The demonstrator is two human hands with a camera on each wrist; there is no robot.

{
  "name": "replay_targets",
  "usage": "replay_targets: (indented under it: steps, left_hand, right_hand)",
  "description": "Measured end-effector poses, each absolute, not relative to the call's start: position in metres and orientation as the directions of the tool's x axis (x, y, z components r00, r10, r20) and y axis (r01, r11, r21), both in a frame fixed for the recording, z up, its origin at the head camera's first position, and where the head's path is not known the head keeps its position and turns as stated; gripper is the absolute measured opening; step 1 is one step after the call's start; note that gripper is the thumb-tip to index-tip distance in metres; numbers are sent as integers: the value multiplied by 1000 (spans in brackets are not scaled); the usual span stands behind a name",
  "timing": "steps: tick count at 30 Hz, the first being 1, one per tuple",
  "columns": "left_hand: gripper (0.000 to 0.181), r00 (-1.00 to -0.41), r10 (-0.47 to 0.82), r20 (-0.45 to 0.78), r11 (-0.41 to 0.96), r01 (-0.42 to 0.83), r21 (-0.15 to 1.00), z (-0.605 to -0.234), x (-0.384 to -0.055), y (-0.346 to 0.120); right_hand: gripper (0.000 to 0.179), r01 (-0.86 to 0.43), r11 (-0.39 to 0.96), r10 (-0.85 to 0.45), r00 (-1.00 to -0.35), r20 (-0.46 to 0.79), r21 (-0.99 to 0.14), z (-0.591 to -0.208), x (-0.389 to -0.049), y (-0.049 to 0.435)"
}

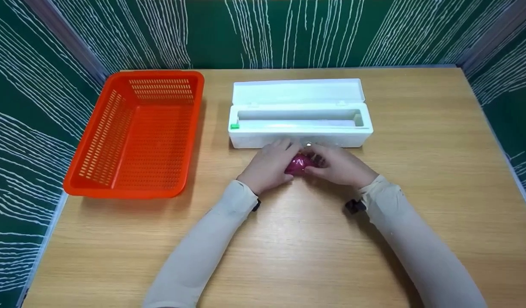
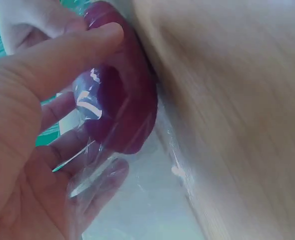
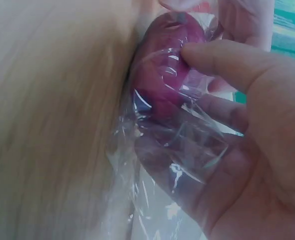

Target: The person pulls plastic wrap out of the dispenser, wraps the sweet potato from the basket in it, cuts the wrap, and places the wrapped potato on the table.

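Note:
A glossy purple-red, fruit-like thing (image 1: 299, 163) lies on the table between both hands, just in front of a white box. Clear plastic film (image 3: 175, 172) is wrapped about it, with loose, crinkled ends spreading past both sides. My left hand (image 1: 269, 167) holds it from the left, the thumb lying across its surface in the left wrist view. From the other side my right hand (image 1: 344, 166) grips it, thumb pressed on the wrapped skin and fingers behind the film. Its exact kind is unclear under the film's shine.
The long white box (image 1: 301, 139) stands behind the hands, its lid (image 1: 297, 92) raised and a small green piece (image 1: 234, 126) at its left front corner. An orange plastic basket (image 1: 194, 111) sits at the left. Green, white-streaked panels (image 1: 220, 38) border the wooden table (image 1: 288, 256).

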State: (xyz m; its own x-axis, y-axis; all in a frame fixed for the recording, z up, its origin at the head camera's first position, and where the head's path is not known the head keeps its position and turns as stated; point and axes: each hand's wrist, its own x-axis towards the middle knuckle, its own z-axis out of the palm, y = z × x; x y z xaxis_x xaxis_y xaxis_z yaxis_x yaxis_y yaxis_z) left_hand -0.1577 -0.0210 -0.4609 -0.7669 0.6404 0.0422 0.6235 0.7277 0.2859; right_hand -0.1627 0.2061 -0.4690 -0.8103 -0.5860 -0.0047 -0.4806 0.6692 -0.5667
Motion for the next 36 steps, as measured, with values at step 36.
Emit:
replay_targets:
  steps: [36]
  left_hand:
    - [64,-833,544,99,792,549,269,-459,-142,-36]
  right_hand:
    - [37,-530,742,-565,-824,41,-411,-462,-155,200]
